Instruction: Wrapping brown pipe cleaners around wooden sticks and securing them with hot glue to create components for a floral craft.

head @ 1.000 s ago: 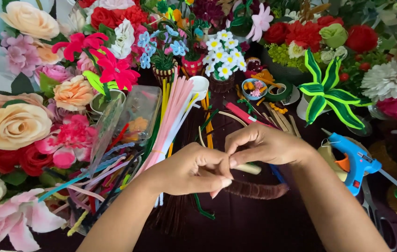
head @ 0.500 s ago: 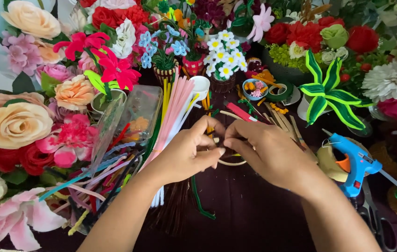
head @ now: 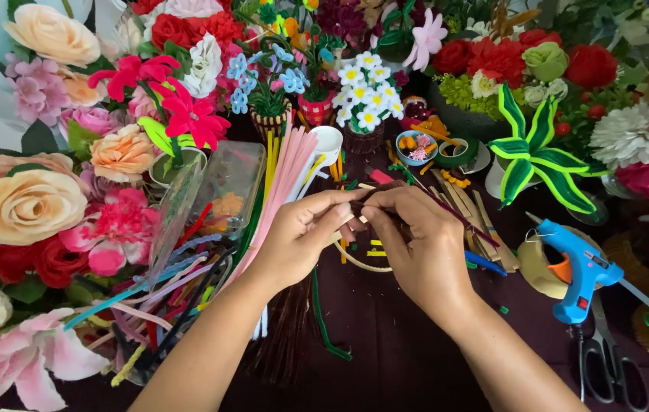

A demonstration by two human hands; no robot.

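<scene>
My left hand (head: 305,229) and my right hand (head: 416,244) meet fingertip to fingertip over a dark table. Both pinch a thin dark brown pipe cleaner (head: 368,192) between thumbs and forefingers. From my right fingers a dark red stem (head: 458,217) runs off to the right. Under the hands lies a pale thin ring (head: 362,265). A bundle of pink pipe cleaners (head: 282,187) lies just left of my left hand, and a green pipe cleaner (head: 323,320) trails below my left wrist.
Artificial flowers crowd the left and far sides. A clear plastic box (head: 221,187) sits at left. A blue glue gun (head: 580,271), a tape roll (head: 536,267) and scissors (head: 607,370) lie at right. Wooden sticks (head: 471,206) and a small bead bowl (head: 416,146) sit beyond.
Both hands have moved away from me, up the table. They were clasped close together; now only the fingertips meet on the brown pipe cleaner.
</scene>
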